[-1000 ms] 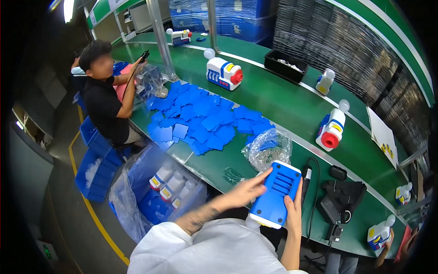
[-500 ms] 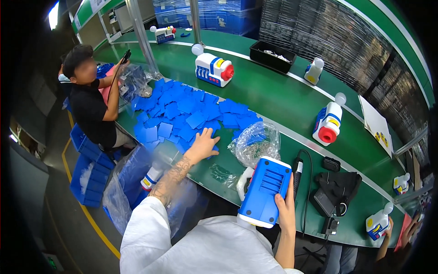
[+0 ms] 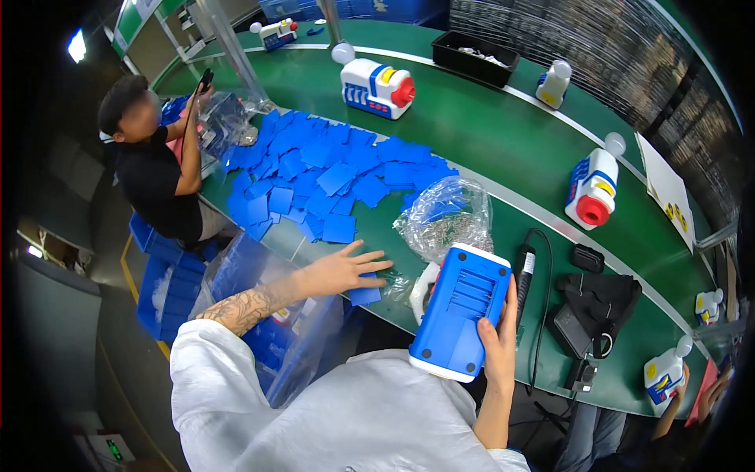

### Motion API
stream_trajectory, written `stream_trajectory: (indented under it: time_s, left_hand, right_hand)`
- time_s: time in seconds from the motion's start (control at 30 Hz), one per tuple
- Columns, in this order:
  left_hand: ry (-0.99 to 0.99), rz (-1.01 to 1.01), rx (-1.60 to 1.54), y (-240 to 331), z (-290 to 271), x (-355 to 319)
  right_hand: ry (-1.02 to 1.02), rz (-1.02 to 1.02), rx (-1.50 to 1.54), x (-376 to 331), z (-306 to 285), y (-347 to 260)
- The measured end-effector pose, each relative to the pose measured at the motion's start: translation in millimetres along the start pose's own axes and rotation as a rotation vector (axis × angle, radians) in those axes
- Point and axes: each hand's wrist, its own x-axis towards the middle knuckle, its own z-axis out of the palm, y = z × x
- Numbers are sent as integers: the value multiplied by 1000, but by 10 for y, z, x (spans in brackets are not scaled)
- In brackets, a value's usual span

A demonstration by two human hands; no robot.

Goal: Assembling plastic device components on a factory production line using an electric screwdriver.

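The person wears a white, loose top with short sleeves; the cloth is plain and creased across the shoulders and chest at the lower edge of the view. The left sleeve ends above the elbow. The left forearm bears a dark tattoo of dense, curling patterns running from near the elbow toward the wrist. The left hand (image 3: 342, 270) and right hand (image 3: 499, 346) are bare, without gloves, rings or a watch. The right forearm shows no tattoo.

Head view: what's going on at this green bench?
The person's right hand holds a blue-and-white plastic toy housing upright. Their left hand lies flat on a small blue plastic panel at the edge of the green bench, near a heap of blue panels. A co-worker in black handles clear bags.
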Motion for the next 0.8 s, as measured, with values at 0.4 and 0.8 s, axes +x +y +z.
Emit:
stream_trajectory:
  time_s: [0.4, 0.8]
  left_hand:
    - [697, -720, -971, 113, -931, 195]
    - [384, -289, -921, 653, -1101, 948]
  right_hand:
    - [-11, -1, 57, 9, -69, 76]
    - [-50, 32, 26, -46, -103, 67]
